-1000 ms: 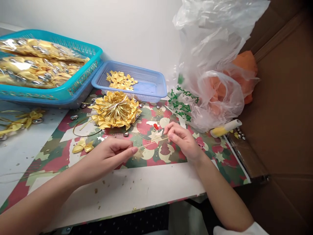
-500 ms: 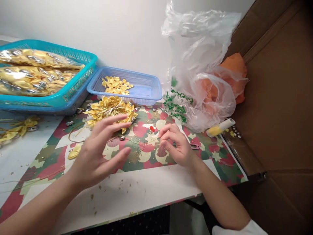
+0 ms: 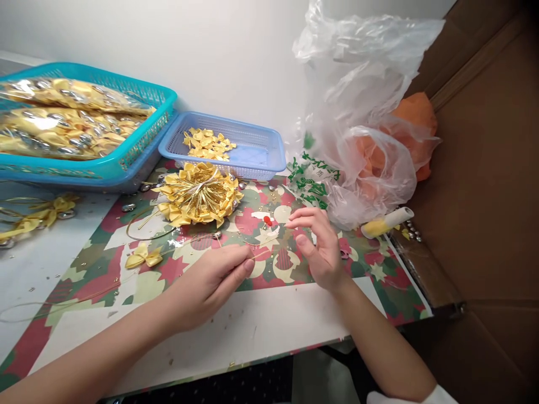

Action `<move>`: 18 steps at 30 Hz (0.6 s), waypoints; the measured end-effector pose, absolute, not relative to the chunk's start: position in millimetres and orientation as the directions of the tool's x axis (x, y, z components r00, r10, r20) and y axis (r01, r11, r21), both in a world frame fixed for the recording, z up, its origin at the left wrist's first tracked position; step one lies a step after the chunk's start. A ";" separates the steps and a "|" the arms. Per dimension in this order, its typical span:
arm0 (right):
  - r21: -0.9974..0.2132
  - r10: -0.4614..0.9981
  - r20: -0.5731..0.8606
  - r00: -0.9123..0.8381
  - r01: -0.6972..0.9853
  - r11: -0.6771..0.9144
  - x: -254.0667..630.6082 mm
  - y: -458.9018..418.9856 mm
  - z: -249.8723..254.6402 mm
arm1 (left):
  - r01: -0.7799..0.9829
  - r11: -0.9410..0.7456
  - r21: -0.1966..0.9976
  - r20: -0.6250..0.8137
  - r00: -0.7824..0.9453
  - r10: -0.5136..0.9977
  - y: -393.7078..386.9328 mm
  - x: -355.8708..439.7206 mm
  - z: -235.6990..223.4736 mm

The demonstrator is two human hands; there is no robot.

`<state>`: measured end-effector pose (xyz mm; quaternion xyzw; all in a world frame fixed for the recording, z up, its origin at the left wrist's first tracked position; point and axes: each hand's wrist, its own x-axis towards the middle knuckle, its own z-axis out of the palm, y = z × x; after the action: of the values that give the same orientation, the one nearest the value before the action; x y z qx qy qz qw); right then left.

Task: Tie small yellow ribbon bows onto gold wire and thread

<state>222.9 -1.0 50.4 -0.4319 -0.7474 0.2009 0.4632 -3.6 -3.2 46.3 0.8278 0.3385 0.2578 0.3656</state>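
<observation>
My left hand (image 3: pixel 213 289) is closed, thumb against fingers, on a thin gold cord (image 3: pixel 264 253) that comes out toward the right. To the right, my right hand (image 3: pixel 323 252) hovers above the table with its thumb and fingers apart. A yellow ribbon bow (image 3: pixel 144 257) lies left of my left hand, and a small silver bead (image 3: pixel 217 234) is just behind it. Farther back sits a bundle of yellow bows on gold cords (image 3: pixel 197 196), tied together. A red pin-like piece (image 3: pixel 268 220) stands on the patterned table cover between the hands.
A turquoise basket (image 3: pixel 143 132) with bagged bows stands at the back left, beside a blue basket (image 3: pixel 269 160) of loose bows. Clear plastic bags (image 3: pixel 362 73) and an orange bag (image 3: pixel 416 120) fill the back right. A white-yellow roll (image 3: pixel 387 221) lies near the cardboard (image 3: pixel 484 196).
My left hand has moved right and down, going from spread fingers to a pinch on the cord. My right hand has opened from its pinch. The view has shifted slightly.
</observation>
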 end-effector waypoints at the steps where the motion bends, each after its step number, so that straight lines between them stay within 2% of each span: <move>1: -0.698 0.831 0.523 -0.191 0.463 0.546 223.2 -1.1 50.6 | 0.374 -0.504 0.779 0.181 0.636 0.751 -3.7 -4.0 46.6; 9: -0.737 0.834 0.404 -0.376 0.406 0.541 216.9 -0.3 48.0 | 0.350 -0.495 0.796 0.180 0.643 0.744 -5.2 -9.0 40.9; 18: -0.685 0.755 0.484 -0.442 0.346 0.641 205.1 -2.2 35.2 | 0.347 -0.463 0.815 0.136 0.663 0.736 -7.3 -7.4 44.2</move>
<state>205.1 -2.2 35.2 -0.3397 -0.8105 0.2533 0.4044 -7.4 -7.3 44.2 0.8200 0.3303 0.2435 0.3991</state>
